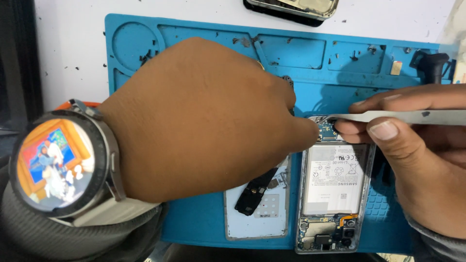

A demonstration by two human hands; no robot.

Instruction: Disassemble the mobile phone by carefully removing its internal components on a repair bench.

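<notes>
The work in hand appears to be fine picking at the top end of an opened smartphone with its back cover off [335, 194], which lies on a blue silicone repair mat [194, 228] at about five o'clock in the view. The right hand [417, 160] pinches a pair of slim silver metal tweezers [398, 116] between thumb and fingers, the tips reaching in toward the small blue circuit board [329, 131] at the phone's twelve o'clock end. The left hand [204, 121], wearing a round-faced wristwatch with a pale strap [58, 167], is loosely curled, one fingertip pressing at the phone's upper left corner; whether it grips anything I cannot tell.

By my judgement, the next move calls for a steady, light touch with the tweezers while the left fingertip keeps the phone from sliding.

The phone shows a large white rectangular battery in its middle, with dark components and an orange flex strip at its six o'clock end. Just beside it, at its nine o'clock, lies a pale detached back panel [257, 213] with a black plastic piece [255, 191] resting on it. Another dark-framed device [291, 9] sits on the white desk [73, 48] at twelve o'clock.
</notes>
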